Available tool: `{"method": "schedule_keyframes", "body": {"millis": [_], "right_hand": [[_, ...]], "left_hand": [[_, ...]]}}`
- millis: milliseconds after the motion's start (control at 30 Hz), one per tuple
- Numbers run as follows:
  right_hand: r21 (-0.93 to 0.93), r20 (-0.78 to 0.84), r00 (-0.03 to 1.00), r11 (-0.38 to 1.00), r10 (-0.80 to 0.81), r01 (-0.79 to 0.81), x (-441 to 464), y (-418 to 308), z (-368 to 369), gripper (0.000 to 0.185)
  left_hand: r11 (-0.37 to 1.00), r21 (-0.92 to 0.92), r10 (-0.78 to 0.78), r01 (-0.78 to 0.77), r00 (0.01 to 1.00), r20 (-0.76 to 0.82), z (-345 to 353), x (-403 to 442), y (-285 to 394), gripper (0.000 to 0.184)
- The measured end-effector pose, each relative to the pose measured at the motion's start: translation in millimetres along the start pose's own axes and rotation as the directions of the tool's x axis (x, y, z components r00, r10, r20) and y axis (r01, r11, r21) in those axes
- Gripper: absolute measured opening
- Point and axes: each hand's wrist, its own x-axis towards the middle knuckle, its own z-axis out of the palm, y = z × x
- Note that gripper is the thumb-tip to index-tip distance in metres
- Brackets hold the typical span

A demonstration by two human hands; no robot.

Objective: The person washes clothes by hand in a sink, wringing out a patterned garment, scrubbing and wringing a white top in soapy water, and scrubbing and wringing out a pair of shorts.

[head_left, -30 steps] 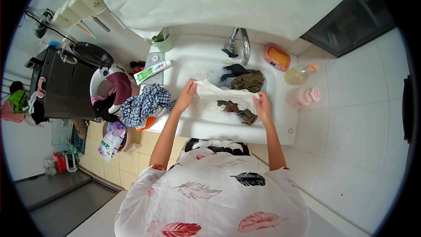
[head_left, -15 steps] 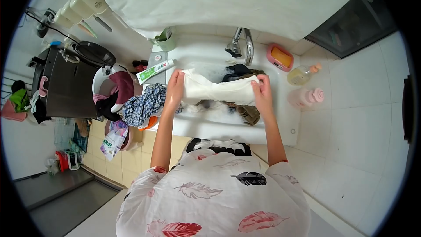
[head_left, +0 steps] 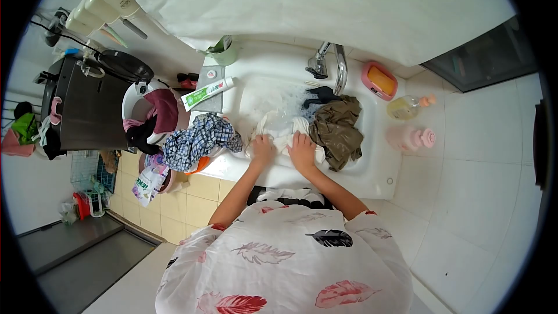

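Note:
Low in the white sink [head_left: 375, 175], at its near side, lies a wet, bunched white cloth [head_left: 282, 142]. My left hand [head_left: 262, 152] is closed on the left part of it, and my right hand [head_left: 302, 152] grips it a little to the right. Some fingertips are hidden in the folds. Beside my right hand is a crumpled brown garment [head_left: 337, 131], with a dark blue cloth [head_left: 321, 97] behind it in the sudsy water. The chrome faucet [head_left: 339, 70] rises behind them.
A toothpaste tube [head_left: 207, 93] and a checked garment [head_left: 200, 141] lie left of the basin. To the right are a pink soap dish [head_left: 379, 80], a yellowish pump bottle [head_left: 403, 107] and a pink bottle [head_left: 410, 138]. A white curtain [head_left: 314, 6] hangs overhead.
Both hands have come down and closer together, lowering the white cloth from stretched out above the sink to bunched inside it. The brown garment now shows more fully.

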Motion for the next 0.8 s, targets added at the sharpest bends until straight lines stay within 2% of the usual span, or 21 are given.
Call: {"method": "schedule_keyframes", "body": {"millis": [100, 167, 233, 267, 300, 333, 367, 400, 433, 467, 500, 567, 600, 667, 700, 767, 800], "right_hand": [[-0.051, 0.026, 0.997, 0.996, -0.072, 0.073, 9.5, 7.0, 20.5, 0.052], [-0.089, -0.025, 0.996, 0.992, -0.088, 0.086, 21.3, 8.5, 47.2, 0.050], [0.024, 0.082, 0.996, 0.999, -0.028, 0.026, 34.0, 5.7, 57.6, 0.044], [0.024, 0.084, 0.996, 0.999, -0.024, 0.022, 39.9, 6.2, 62.5, 0.044], [0.246, 0.173, 0.982, 0.963, 0.071, -0.113, 46.9, 6.3, 59.9, 0.040], [0.441, 0.273, 0.951, 0.861, 0.142, -0.255, 52.6, 4.6, 52.6, 0.036], [0.439, 0.269, 0.952, 0.861, 0.147, -0.257, 55.2, 2.5, 44.3, 0.036], [0.465, 0.302, 0.951, 0.861, 0.066, -0.207, 56.0, -2.2, 30.2, 0.034], [0.492, 0.333, 0.943, 0.856, -0.016, -0.159, 54.6, -8.7, 15.4, 0.031], [0.577, 0.239, 0.971, 0.804, -0.003, -0.140, 46.8, -20.3, 1.1, 0.032], [0.576, 0.239, 0.971, 0.805, 0.002, -0.143, 39.7, -31.5, -14.6, 0.032], [0.592, 0.117, 0.980, 0.804, -0.163, 0.063, 27.5, -51.9, -40.3, 0.028], [0.592, 0.116, 0.980, 0.804, -0.159, 0.061, 21.9, -59.4, -43.7, 0.028], [0.512, 0.219, 0.935, 0.848, -0.279, 0.133, 16.7, -70.0, -49.7, 0.027], [0.512, 0.212, 0.937, 0.848, -0.279, 0.137, 19.3, -69.5, -46.6, 0.027], [0.529, 0.049, 0.977, 0.836, -0.205, 0.149, 32.0, -61.9, -28.7, 0.026], [0.452, 0.103, 0.975, 0.883, -0.195, 0.128, 40.2, -57.4, -19.0, 0.024]], "left_hand": [[0.993, -0.105, -0.057, 0.055, 0.998, -0.017, 15.5, 7.1, 0.5, 0.044], [0.992, -0.108, -0.065, 0.059, 0.996, -0.056, 21.0, 14.5, 3.3, 0.040], [0.992, -0.049, -0.121, 0.117, 0.990, -0.077, 22.9, 18.0, 4.1, 0.035], [0.992, -0.048, -0.119, 0.116, 0.990, -0.074, 23.8, 19.3, 4.2, 0.035], [0.906, -0.300, -0.303, 0.299, 0.952, 0.035, 17.6, 21.5, 7.6, 0.031], [0.725, -0.506, -0.440, 0.467, 0.879, 0.182, 14.8, 24.7, 9.0, 0.029], [0.728, -0.508, -0.434, 0.461, 0.883, 0.181, 11.3, 28.0, 10.0, 0.029], [0.364, -0.743, -0.450, 0.562, 0.804, 0.388, 9.3, 28.9, 8.0, 0.030], [-0.076, -0.797, -0.364, 0.599, 0.727, 0.582, 7.7, 28.5, 6.1, 0.033], [-0.497, -0.658, -0.193, 0.566, 0.667, 0.720, 7.7, 27.7, 5.5, 0.037], [-0.616, -0.566, -0.093, 0.547, 0.663, 0.743, 7.0, 23.6, 6.3, 0.038], [-0.700, -0.477, 0.039, 0.531, 0.695, 0.718, 4.5, 14.1, 7.4, 0.039], [-0.709, -0.467, 0.068, 0.529, 0.710, 0.701, 3.7, 8.7, 6.1, 0.040], [-0.712, -0.465, 0.114, 0.526, 0.740, 0.662, 2.5, 3.8, 6.4, 0.042], [-0.710, -0.474, 0.124, 0.521, 0.755, 0.644, 4.8, 2.9, 5.8, 0.042], [-0.701, -0.509, 0.121, 0.499, 0.787, 0.605, 11.3, 4.5, 6.6, 0.044], [-0.696, -0.522, 0.120, 0.493, 0.797, 0.592, 11.4, 5.0, 6.0, 0.045]]}}
